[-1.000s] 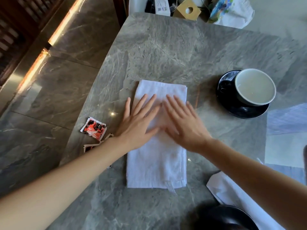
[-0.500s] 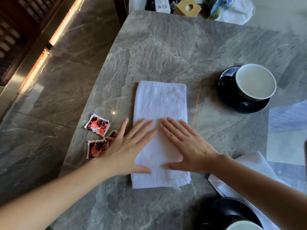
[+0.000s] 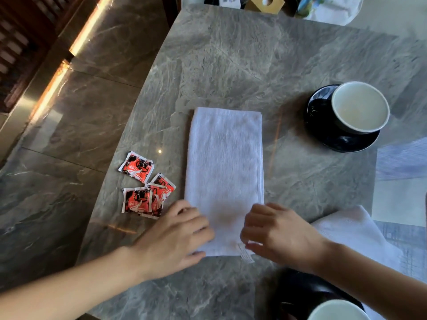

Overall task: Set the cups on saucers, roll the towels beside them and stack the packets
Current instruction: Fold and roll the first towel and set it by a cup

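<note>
A white towel [image 3: 225, 162], folded into a long strip, lies flat in the middle of the grey marble table [image 3: 231, 65]. My left hand [image 3: 175, 236] curls over its near left corner and my right hand [image 3: 279, 236] over its near right corner, fingers bent onto the cloth. Three red packets [image 3: 138, 200] lie loose left of the towel, two of them overlapping. A white-lined cup [image 3: 360, 107] sits on a black saucer [image 3: 323, 125] at the right. A second white towel [image 3: 353, 232] lies crumpled behind my right wrist.
Another cup [image 3: 339, 310] on a black saucer [image 3: 305, 294] pokes in at the bottom edge. A cardboard box [image 3: 265, 3] and a white bag [image 3: 332, 8] crowd the far edge. The table's left edge drops to a polished stone floor [image 3: 69, 112].
Both hands slid from the towel's middle down to its near end and went from flat, spread fingers to curled ones. The camera dipped, bringing the packets and near cup into view.
</note>
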A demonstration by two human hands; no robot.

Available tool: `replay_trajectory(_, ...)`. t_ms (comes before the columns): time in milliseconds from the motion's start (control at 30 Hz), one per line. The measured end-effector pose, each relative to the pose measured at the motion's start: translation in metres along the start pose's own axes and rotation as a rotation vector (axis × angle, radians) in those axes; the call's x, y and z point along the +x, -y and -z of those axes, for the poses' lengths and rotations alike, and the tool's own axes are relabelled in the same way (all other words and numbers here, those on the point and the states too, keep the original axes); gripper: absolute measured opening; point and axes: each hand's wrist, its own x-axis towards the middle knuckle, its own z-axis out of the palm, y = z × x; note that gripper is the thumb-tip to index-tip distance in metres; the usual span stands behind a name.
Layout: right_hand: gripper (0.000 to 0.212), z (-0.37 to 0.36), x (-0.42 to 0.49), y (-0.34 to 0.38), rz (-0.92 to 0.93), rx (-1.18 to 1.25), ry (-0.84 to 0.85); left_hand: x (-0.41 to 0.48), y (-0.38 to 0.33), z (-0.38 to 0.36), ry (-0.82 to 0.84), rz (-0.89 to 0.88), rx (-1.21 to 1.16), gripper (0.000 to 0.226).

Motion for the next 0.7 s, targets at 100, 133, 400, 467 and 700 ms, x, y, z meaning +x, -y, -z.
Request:
replay_trajectory(100,0.021,-0.003,-0.009,0.004,-0.001,-0.011,0.122,-0.008,-0.001,-0.002,0.101,-0.020,0.024,0.022)
replay_trajectory(133,0.025,-0.003,-0.010,0.004,-0.019,-0.011,0.165,-0.009,0.001,-0.002,0.119,-0.002,0.022,0.025)
replay_trajectory(400,0.031,-0.004,-0.008,0.001,-0.098,0.017,0.186,-0.003,0.006,0.000,0.225,0.021,0.045,0.024)
replay_trajectory(467,0.024,-0.002,-0.008,0.002,-0.118,0.034,0.197,-0.002,0.009,0.002,0.205,0.016,0.023,0.015)
replay_trajectory(700,0.017,0.003,-0.001,0.002,-0.228,0.168,0.166,0.002,0.016,0.010,0.132,0.001,-0.013,0.012)
